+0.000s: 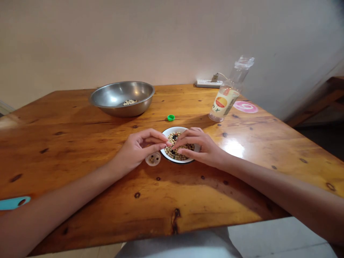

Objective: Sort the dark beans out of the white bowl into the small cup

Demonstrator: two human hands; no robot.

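Observation:
A white bowl with a dark rim holds pale soybeans and darker beans. Over its left edge, my left hand has thumb and fingertips drawn together in a pinch; anything between them is too small to make out. My right hand reaches across the bowl from the right, fingers apart, fingertips at the beans. Below my left fingers sits a small clear round dish with a few dark and brown bits in it. A green bottle cap lies just beyond the bowl.
A large steel basin at the back left contains some pale beans. At the back right stands a clear plastic bottle with a label. Behind it, a white power strip rests by the wall. A turquoise handle shows at the left edge.

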